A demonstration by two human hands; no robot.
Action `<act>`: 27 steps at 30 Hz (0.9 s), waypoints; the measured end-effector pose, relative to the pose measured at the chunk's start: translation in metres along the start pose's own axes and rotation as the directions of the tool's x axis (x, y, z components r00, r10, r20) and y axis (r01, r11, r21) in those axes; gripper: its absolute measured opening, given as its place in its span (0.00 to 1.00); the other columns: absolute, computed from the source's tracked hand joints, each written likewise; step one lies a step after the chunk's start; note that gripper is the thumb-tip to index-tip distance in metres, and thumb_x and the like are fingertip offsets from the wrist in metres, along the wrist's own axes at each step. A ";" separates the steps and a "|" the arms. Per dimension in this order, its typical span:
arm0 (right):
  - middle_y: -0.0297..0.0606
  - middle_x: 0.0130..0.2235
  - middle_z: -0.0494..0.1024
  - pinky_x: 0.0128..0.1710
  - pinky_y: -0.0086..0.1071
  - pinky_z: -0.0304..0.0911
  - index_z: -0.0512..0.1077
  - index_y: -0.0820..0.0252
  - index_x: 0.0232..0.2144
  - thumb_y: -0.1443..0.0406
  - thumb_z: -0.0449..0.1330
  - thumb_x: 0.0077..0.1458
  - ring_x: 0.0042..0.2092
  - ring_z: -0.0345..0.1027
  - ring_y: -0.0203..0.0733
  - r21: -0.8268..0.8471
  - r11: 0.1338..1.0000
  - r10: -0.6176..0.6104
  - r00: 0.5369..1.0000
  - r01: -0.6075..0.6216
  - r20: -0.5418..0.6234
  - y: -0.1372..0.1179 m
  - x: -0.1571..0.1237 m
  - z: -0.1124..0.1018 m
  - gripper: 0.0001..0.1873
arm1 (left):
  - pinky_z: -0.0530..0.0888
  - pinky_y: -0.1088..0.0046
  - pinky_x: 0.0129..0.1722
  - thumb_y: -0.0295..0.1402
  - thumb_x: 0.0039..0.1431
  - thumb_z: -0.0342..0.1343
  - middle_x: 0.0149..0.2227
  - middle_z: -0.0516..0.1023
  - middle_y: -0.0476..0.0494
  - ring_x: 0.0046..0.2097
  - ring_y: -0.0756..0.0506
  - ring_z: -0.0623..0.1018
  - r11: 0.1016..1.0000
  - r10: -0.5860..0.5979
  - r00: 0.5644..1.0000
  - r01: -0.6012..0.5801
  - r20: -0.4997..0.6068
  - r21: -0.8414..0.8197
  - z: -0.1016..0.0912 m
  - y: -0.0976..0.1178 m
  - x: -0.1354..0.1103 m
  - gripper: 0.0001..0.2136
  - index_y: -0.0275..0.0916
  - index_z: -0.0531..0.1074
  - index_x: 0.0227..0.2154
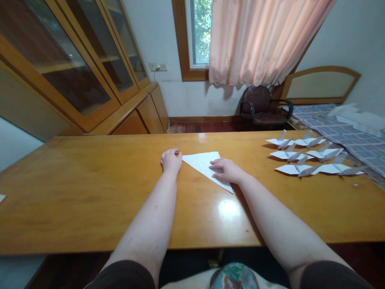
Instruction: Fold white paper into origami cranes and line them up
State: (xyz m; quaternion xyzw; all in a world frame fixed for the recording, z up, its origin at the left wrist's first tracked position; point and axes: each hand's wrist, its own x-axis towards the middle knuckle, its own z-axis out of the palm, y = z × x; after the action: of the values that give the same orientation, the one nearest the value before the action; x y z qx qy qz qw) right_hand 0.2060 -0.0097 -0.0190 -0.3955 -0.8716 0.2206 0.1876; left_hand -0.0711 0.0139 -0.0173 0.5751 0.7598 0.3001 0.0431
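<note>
A white sheet of paper (204, 160), folded into a triangle, lies on the wooden table (90, 192) in front of me. At its left corner my left hand (171, 161) has its fingers curled and pinched on the tip of the paper. My right hand (227, 170) rests on the right part of the sheet, its fingers stretched out and apart, pressing on the surface. The hand covers a piece of the paper's right edge. One pointed corner sticks out below the right wrist.
Several folded white paper cranes (293, 169) stand in rows on the table's right side. A white scrap (2, 198) shows at the left edge. Beyond the table are a brown armchair (260, 105), a bed (323, 110) and a glass-fronted cabinet (129, 112).
</note>
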 end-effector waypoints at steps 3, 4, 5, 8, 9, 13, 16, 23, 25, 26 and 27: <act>0.44 0.52 0.76 0.58 0.46 0.58 0.77 0.55 0.45 0.60 0.65 0.50 0.56 0.67 0.49 0.003 0.999 -0.039 0.999 0.039 -0.028 0.000 0.002 0.001 0.18 | 0.66 0.63 0.57 0.35 0.58 0.51 0.47 0.77 0.41 0.52 0.41 0.72 0.949 0.304 0.946 -0.291 0.110 -0.122 0.002 0.012 -0.007 0.13 0.40 0.75 0.44; 0.44 0.52 0.76 0.57 0.45 0.59 0.77 0.55 0.45 0.60 0.64 0.50 0.55 0.67 0.49 0.011 0.999 -0.050 0.998 0.050 -0.028 -0.001 0.003 0.002 0.18 | 0.66 0.65 0.57 0.33 0.58 0.51 0.48 0.77 0.41 0.52 0.43 0.73 0.917 0.388 0.908 -0.362 0.160 -0.166 0.002 0.016 -0.009 0.14 0.39 0.75 0.45; 0.43 0.51 0.77 0.56 0.44 0.59 0.77 0.55 0.45 0.60 0.64 0.51 0.54 0.68 0.48 0.021 0.998 -0.062 0.998 0.063 -0.022 -0.003 0.003 0.002 0.17 | 0.66 0.65 0.57 0.33 0.58 0.51 0.49 0.76 0.41 0.53 0.43 0.72 0.888 0.453 0.869 -0.418 0.200 -0.193 0.002 0.020 -0.012 0.15 0.39 0.74 0.47; 0.42 0.51 0.77 0.56 0.41 0.60 0.77 0.55 0.44 0.61 0.63 0.52 0.53 0.69 0.46 0.033 0.995 -0.093 0.995 0.092 0.020 -0.010 0.004 0.002 0.16 | 0.65 0.66 0.58 0.34 0.58 0.52 0.55 0.72 0.41 0.56 0.43 0.70 0.876 0.481 0.829 -0.444 0.287 -0.186 0.000 0.029 -0.020 0.19 0.39 0.70 0.53; 0.41 0.51 0.77 0.56 0.41 0.59 0.77 0.54 0.44 0.61 0.63 0.52 0.53 0.69 0.45 0.030 0.995 -0.098 0.994 0.097 0.037 -0.013 0.004 0.002 0.16 | 0.65 0.65 0.58 0.35 0.58 0.53 0.57 0.70 0.40 0.57 0.42 0.70 0.891 0.455 0.833 -0.425 0.315 -0.162 0.000 0.030 -0.023 0.21 0.39 0.68 0.55; 0.43 0.57 0.71 0.59 0.43 0.56 0.75 0.54 0.47 0.59 0.62 0.53 0.57 0.64 0.47 -0.016 0.998 -0.066 0.997 0.067 0.042 -0.021 0.003 0.003 0.19 | 0.66 0.63 0.57 0.39 0.57 0.55 0.58 0.70 0.37 0.57 0.38 0.70 0.936 0.343 0.845 -0.344 0.411 -0.074 -0.001 0.032 -0.027 0.26 0.38 0.65 0.58; 0.48 0.63 0.62 0.61 0.45 0.52 0.68 0.59 0.56 0.57 0.61 0.53 0.63 0.56 0.51 -0.061 0.997 0.054 0.997 -0.057 -0.049 -0.019 0.002 0.004 0.29 | 0.67 0.64 0.55 0.36 0.56 0.55 0.56 0.72 0.38 0.55 0.39 0.72 0.938 0.339 0.847 -0.337 0.408 -0.081 0.001 0.032 -0.027 0.24 0.39 0.67 0.57; 0.49 0.56 0.71 0.58 0.42 0.57 0.66 0.66 0.57 0.62 0.53 0.59 0.57 0.63 0.50 -0.073 0.931 0.334 0.917 -0.356 -0.216 -0.006 0.006 0.003 0.25 | 0.68 0.66 0.54 0.33 0.55 0.56 0.51 0.75 0.39 0.53 0.40 0.73 0.923 0.383 0.847 -0.360 0.368 -0.132 0.001 0.033 -0.026 0.21 0.37 0.71 0.52; 0.44 0.53 0.74 0.57 0.41 0.58 0.70 0.60 0.53 0.66 0.50 0.59 0.56 0.66 0.48 -0.053 0.931 0.343 0.916 -0.361 -0.208 -0.004 0.007 0.002 0.21 | 0.70 0.67 0.51 0.32 0.56 0.54 0.48 0.76 0.40 0.50 0.42 0.74 0.921 0.388 0.849 -0.352 0.357 -0.163 0.001 0.034 -0.025 0.17 0.38 0.74 0.49; 0.43 0.52 0.75 0.57 0.40 0.59 0.71 0.58 0.52 0.68 0.49 0.59 0.55 0.67 0.47 -0.033 0.933 0.346 0.915 -0.360 -0.206 -0.003 0.007 0.002 0.21 | 0.70 0.67 0.50 0.32 0.57 0.53 0.45 0.77 0.41 0.48 0.42 0.75 0.918 0.395 0.849 -0.351 0.352 -0.184 0.000 0.034 -0.025 0.14 0.39 0.75 0.46; 0.41 0.52 0.76 0.56 0.39 0.59 0.72 0.57 0.51 0.69 0.48 0.59 0.54 0.67 0.46 -0.008 0.934 0.347 0.914 -0.357 -0.209 -0.002 0.007 0.002 0.21 | 0.71 0.68 0.48 0.32 0.58 0.52 0.42 0.78 0.42 0.46 0.43 0.75 0.914 0.402 0.848 -0.349 0.345 -0.208 0.000 0.035 -0.025 0.12 0.40 0.77 0.42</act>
State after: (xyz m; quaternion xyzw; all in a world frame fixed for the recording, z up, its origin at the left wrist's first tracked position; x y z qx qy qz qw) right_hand 0.1996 -0.0056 -0.0183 -0.5705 -0.7672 0.1890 0.2241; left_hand -0.0333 -0.0031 -0.0069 0.7554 0.5870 0.2370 0.1692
